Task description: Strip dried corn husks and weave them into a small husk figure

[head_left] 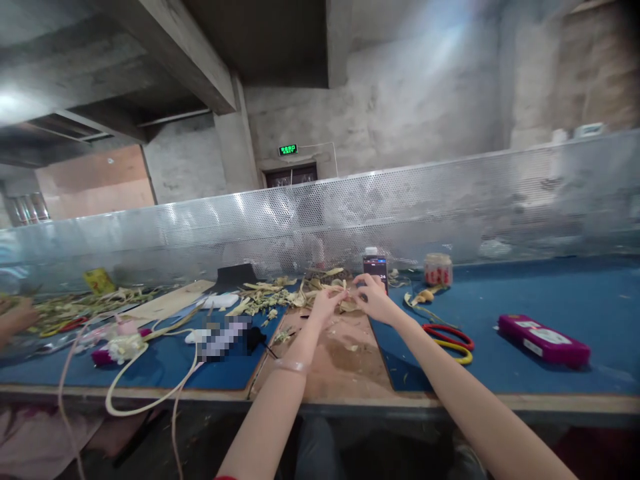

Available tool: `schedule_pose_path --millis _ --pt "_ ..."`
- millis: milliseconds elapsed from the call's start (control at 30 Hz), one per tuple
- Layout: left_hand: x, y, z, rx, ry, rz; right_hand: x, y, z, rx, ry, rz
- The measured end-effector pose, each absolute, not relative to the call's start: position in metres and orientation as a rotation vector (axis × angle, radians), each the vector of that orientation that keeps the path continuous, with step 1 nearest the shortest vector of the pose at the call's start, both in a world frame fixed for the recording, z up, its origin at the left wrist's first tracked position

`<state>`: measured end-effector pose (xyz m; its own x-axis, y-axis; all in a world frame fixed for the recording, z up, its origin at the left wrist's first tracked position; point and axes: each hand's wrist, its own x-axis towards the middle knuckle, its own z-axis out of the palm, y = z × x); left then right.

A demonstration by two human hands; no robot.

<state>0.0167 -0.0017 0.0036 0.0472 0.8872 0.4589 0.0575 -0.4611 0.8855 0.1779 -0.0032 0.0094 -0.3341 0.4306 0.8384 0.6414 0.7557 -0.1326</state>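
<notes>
Both my hands are stretched out over a heap of dried leaves and pale plant strips (330,275) on the brown board in the middle of the bench. My left hand (327,303) has its fingers pinched together at the heap; what is between them is too small to name. Close on its right, my right hand (374,298) is curled with thumb and fingers brought together, and its grip is likewise unclear. Just behind the right hand a phone (375,267) stands upright with its screen lit, partly covered by the fingers.
Right of my arm lie red-and-yellow-handled scissors (455,343) and a purple box-shaped device (544,340). A jar (438,270) stands behind them. Cables (145,408) loop over the left front edge. Another person's hand (17,320) is at far left. A perforated metal screen (280,227) backs the bench.
</notes>
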Motion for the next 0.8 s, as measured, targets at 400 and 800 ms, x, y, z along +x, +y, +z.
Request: schedule_pose_path --millis 400,800 --pt "0.026 -0.008 -0.003 1.753 1.061 1.341 0.181 0.016 -0.002 -0.947 -1.804 -0.243" --pt "0.030 -0.009 -0.004 1.882 0.985 1.299 0.177 0.013 0.000 -0.861 -1.731 -0.325"
